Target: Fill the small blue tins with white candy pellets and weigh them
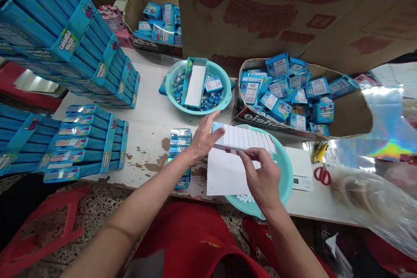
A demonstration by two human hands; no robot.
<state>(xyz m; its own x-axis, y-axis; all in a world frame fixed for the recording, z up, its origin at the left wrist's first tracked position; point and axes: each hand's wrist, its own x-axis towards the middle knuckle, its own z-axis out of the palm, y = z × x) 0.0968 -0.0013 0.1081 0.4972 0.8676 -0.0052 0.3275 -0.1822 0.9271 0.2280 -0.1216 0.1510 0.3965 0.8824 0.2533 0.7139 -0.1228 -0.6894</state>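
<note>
My right hand [263, 176] is closed on the near edge of a long white strip [247, 138], divided into several narrow sections with a blue left end. My left hand [203, 139] is open at that left end, its thumb over the blue part; whether it touches is unclear. Under the strip, a white sheet [224, 173] lies partly over a turquoise basin [286, 173] with small white pieces in it. Left of my left hand stands a row of small blue boxes [180, 139], partly hidden by my forearm.
Filled blue display trays [94, 69] are stacked at the left. Behind, another turquoise basin [224, 103] holds shiny lids and an empty-looking blue tray [195, 84]. A cardboard box [352, 117] holds blue packs. Red scissors [322, 175] lie right, beside a plastic bag [374, 204].
</note>
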